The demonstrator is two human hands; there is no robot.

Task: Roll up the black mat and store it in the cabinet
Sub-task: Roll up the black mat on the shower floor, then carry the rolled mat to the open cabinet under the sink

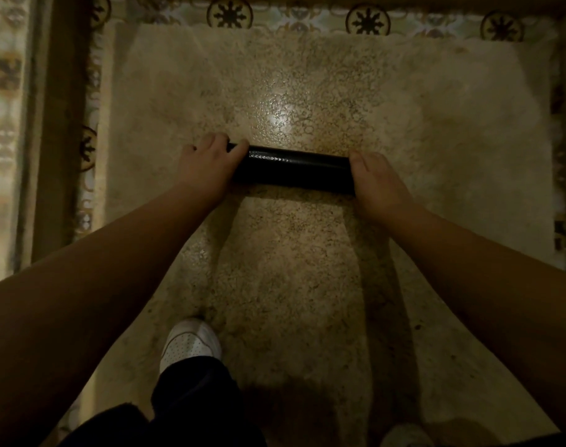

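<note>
The black mat (293, 169) is a tight roll lying crosswise on the speckled stone floor (307, 91), its textured surface catching a little light. My left hand (207, 162) is wrapped over the roll's left end, fingers curled across the top. My right hand (376, 180) covers the right end in the same way. Both arms reach forward and down from the bottom corners of the view. The roll's two ends are hidden under my hands. No cabinet is in sight.
A patterned tile border (230, 14) with dark flower medallions runs along the far edge and the left side. A dark strip (54, 124) stands at the left. My white shoe (189, 345) and dark trouser leg are below the roll.
</note>
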